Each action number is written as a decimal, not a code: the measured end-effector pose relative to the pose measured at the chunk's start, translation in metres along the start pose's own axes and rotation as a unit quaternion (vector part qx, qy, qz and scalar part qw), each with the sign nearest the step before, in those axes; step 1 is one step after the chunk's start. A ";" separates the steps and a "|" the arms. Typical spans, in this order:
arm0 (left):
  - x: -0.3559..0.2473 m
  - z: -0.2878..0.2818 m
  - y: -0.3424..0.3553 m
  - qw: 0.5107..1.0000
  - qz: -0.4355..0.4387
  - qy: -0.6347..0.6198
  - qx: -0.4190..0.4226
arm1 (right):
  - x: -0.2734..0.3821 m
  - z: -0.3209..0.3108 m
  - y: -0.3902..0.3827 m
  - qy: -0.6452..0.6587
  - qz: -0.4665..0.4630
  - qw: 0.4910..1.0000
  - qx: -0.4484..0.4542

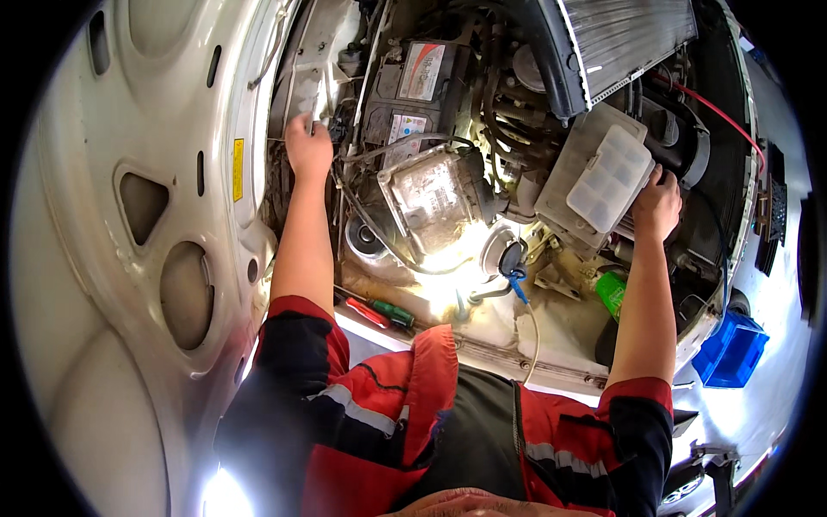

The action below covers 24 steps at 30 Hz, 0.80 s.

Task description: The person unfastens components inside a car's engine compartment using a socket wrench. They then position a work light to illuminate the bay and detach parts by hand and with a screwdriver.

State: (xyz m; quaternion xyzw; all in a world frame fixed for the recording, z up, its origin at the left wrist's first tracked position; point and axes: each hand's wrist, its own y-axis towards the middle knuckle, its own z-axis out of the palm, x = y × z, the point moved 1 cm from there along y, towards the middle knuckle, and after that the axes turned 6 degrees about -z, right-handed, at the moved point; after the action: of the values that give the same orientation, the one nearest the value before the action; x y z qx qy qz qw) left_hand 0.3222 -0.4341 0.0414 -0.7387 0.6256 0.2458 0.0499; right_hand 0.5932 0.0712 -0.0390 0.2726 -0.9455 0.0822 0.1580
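My left hand (pixel 309 148) reaches to the engine bay's left side, beside the raised hood, with its fingers curled together. What lies between those fingertips is too small to tell. Right of it sits a car battery (pixel 417 95) with a label, and below that a dusty grey metal-looking box (pixel 435 200). My right hand (pixel 657 207) is closed at the right edge of a clear compartmented plastic case (pixel 609 179), near a black air duct. Its fingertips are partly hidden, and I cannot tell what they grip. A larger translucent plastic box (pixel 564 185) lies under the case.
The open white hood (pixel 103 258) fills the left. Red (pixel 369 313) and green-handled screwdrivers (pixel 392 312) lie at the near edge. A green can-like item (pixel 611 291) is by my right forearm. A radiator (pixel 629 43) leans far right; a blue bin (pixel 730 349) stands outside.
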 end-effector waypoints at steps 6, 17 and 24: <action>-0.012 0.011 0.010 0.955 0.098 0.126 0.250 | 0.002 0.004 0.001 -0.008 -0.005 1.000 0.015; 0.031 -0.040 -0.029 0.954 0.256 0.065 0.140 | -0.007 0.013 0.007 -0.006 -0.005 1.000 0.010; 0.001 -0.023 -0.022 0.948 0.196 0.193 0.157 | -0.022 0.019 0.008 0.025 -0.015 0.999 -0.016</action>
State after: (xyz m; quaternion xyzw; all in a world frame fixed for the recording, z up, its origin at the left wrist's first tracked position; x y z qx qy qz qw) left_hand 0.3501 -0.4387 0.0561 -0.6175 0.7865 0.0017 -0.0057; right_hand 0.6016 0.0843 -0.0645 0.2825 -0.9382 0.0716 0.1869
